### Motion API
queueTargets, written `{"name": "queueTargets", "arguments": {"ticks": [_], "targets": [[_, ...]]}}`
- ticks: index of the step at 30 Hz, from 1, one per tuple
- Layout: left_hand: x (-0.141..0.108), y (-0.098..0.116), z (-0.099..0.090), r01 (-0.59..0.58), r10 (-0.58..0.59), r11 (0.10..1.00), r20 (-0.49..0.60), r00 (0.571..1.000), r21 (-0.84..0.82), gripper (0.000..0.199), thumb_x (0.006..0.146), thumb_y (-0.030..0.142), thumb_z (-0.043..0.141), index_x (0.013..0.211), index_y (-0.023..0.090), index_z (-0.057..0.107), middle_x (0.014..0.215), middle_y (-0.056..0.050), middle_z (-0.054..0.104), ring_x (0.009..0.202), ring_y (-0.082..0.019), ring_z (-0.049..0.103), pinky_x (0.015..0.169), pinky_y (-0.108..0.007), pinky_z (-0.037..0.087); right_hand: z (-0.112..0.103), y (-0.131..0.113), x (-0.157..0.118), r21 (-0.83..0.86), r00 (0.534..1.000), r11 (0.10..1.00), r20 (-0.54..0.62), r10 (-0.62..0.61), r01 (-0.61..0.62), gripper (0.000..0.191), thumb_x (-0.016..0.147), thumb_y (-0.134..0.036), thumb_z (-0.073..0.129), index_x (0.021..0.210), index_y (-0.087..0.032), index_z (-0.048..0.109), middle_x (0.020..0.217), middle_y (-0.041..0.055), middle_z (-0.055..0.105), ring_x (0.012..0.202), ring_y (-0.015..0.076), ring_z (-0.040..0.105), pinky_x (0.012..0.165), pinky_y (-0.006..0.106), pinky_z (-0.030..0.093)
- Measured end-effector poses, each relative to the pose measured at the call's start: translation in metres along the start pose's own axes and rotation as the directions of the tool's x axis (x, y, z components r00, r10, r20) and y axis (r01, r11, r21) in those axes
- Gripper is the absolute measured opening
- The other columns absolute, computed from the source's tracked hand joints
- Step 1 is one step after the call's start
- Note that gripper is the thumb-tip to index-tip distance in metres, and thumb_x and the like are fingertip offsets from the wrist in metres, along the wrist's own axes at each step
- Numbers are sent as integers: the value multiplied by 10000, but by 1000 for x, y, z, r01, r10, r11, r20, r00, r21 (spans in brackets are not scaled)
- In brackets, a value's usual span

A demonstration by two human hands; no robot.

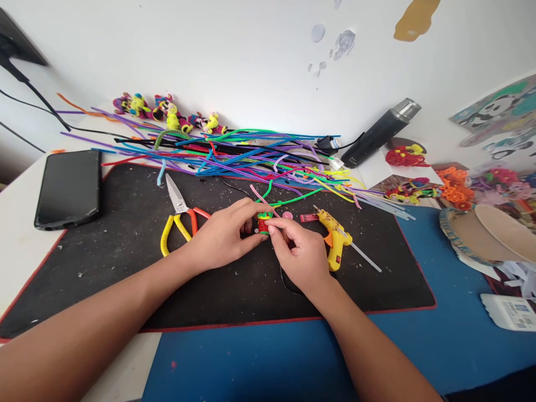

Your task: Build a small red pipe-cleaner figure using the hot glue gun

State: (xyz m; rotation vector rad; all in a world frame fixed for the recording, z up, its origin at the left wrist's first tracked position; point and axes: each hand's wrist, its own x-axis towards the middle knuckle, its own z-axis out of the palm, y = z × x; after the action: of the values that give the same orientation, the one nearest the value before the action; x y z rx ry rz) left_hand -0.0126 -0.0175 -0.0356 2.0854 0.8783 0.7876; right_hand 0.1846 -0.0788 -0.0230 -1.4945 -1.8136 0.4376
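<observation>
Across the counter lies a black mat; over it, left hand and right hand clamp their grip on a small red-and-green piece, likely light, soft, best pinched by its sides.

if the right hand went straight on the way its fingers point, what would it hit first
Most likely the small red-and-green pipe-cleaner piece at the right hand's fingertips; beyond it, probably the left hand's fingers, though depth is hard to judge.

Head cam, fwd/down, near hands
</observation>
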Motion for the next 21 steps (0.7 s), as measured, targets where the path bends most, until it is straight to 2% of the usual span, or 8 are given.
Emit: {"name": "queueTargets", "arguments": {"ticks": [5,9,16,21], "targets": [[0,0,0,5,-5,1000,7,1000,-7,428,948,232,679,1373,257,632,1042,-18,606,734,-146,606,730,-307,523,-2,-1,-1,41,999,999,-34,-4,5,225,1028,-262,603,1073,-207,817,594,-36,649,458,104,476,513,252,392],[0,0,0,4,-4,1000,9,1000,-2,436,948,223,679,1380,260,626,1021,-13,596,736,-148,601,736,-311,521,-3,-1,-4,42,1000,999,-26,4,-3,210,1022,-244,617,1077,-203,816,660,-18,723,472,102,527,514,249,410],[-1,0,0,-2,2,1000,11,1000,7,443,951,211,675,1384,287,619,1020,-8,592,736,-143,598,744,-313,525,-4,-2,-5,25,1000,999,-7,-30,30,229,1029,-225,609,1120,-215,819,872,26,837,594,133,682,631,258,523],[0,0,0,-6,6,1000,13,1000,15,447,951,225,676,1391,280,620,1030,-13,601,739,-143,604,758,-320,538,-4,-3,-4,21,1000,1000,8,-4,4,236,1032,-225,607,1129,-224,821,951,46,852,678,163,736,687,281,548]]}}
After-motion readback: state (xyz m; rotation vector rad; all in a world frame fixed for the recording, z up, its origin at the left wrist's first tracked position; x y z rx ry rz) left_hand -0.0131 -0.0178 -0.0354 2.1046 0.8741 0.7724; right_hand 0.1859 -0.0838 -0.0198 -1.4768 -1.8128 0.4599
